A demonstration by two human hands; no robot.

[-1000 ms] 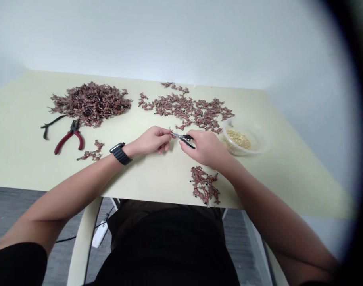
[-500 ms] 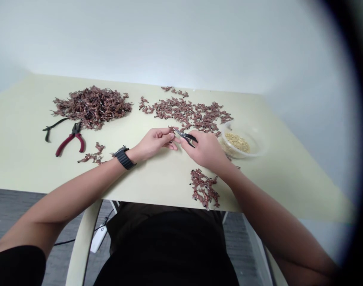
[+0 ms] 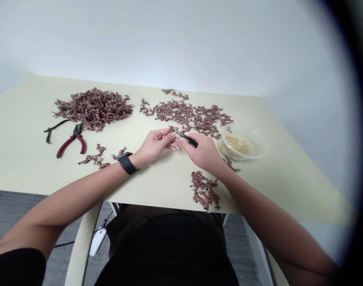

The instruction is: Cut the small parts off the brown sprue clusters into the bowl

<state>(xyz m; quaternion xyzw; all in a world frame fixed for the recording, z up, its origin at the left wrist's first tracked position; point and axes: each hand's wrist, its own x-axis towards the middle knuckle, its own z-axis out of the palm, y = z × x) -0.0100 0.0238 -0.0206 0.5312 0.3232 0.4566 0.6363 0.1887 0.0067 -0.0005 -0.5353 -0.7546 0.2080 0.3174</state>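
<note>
Between the thumb and fingers of my left hand [image 3: 156, 145] is a small brown figurine [image 3: 171, 128], seemingly a horse, mostly covered by the fingertips. My right hand [image 3: 207, 152] grips small black-handled nippers [image 3: 189, 140]. Their handles are squeezed together, and the metal tips meet the figurine at my left fingertips. Just beyond both hands, many similar brown figurines [image 3: 181, 112] lie spread on the table. A smaller cluster of figurines [image 3: 205, 191] rests near the front edge, below my right wrist.
A large heap of brown figurines [image 3: 93, 108] stands at the back left. Red-handled pliers [image 3: 70, 143] and a black tool [image 3: 52, 129] lie before it. Several loose figurines [image 3: 96, 157] are near my left wrist. A clear bowl [image 3: 257, 155] with yellowish bits stands right of my right hand.
The nippers' handles, spread apart before, are now squeezed together in my right hand. Both hands stay in nearly the same place, and the whole view has shifted slightly.
</note>
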